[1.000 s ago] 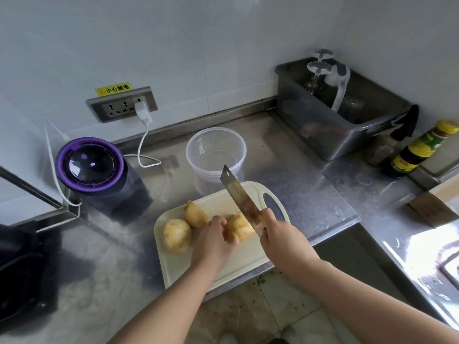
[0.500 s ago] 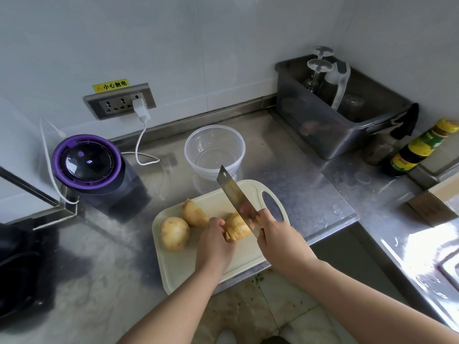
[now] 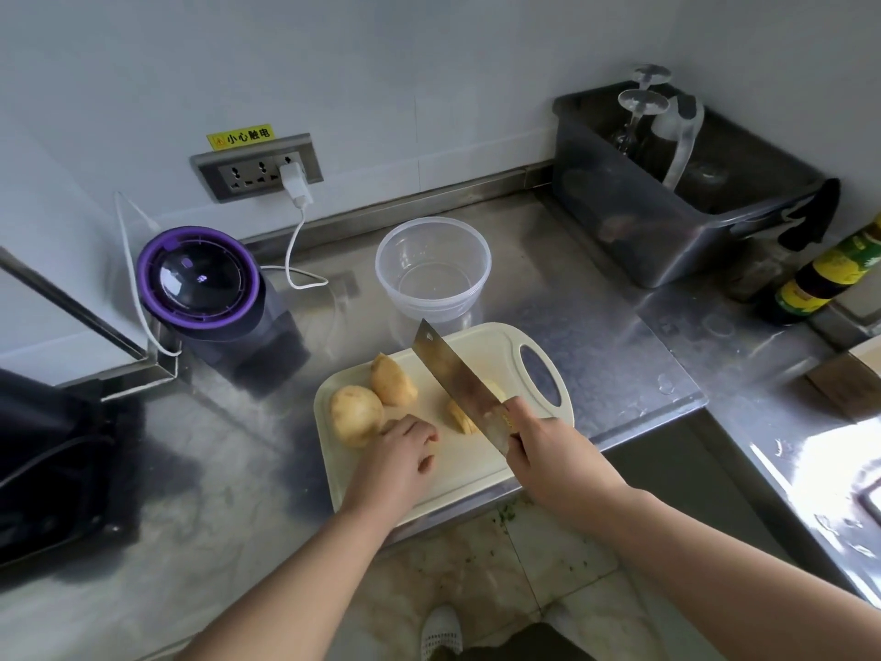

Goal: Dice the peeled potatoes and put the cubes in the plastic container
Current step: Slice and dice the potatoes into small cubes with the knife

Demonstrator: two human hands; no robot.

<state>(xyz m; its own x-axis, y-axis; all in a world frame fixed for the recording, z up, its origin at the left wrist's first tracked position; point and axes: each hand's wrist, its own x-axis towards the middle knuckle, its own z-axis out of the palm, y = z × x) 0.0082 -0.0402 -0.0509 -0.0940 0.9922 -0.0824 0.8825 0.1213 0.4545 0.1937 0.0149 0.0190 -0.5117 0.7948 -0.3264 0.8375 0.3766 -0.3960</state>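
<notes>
A cream cutting board [image 3: 457,462] lies at the steel counter's front edge. On its left part sit two whole peeled potatoes [image 3: 355,415] [image 3: 393,379]. A third potato [image 3: 460,415] lies cut in the middle, with the cleaver [image 3: 453,372] standing in the cut and a piece showing behind the blade. My right hand [image 3: 548,450] grips the cleaver's handle. My left hand [image 3: 405,448] rests on the board with loosely curled fingers, holding nothing, between the cut potato and the nearer whole one. The clear plastic container [image 3: 433,269] stands empty just behind the board.
A purple-lidded appliance [image 3: 200,279] stands left of the board, with a white charger cable [image 3: 295,240] running to the wall socket. A grey tub [image 3: 667,217] with glasses is at the back right, a dark bottle [image 3: 829,274] beside it. Floor tiles show below the counter edge.
My left hand has let go of the cut potato and slid left towards me. The blade has sunk through the potato, which now lies split.
</notes>
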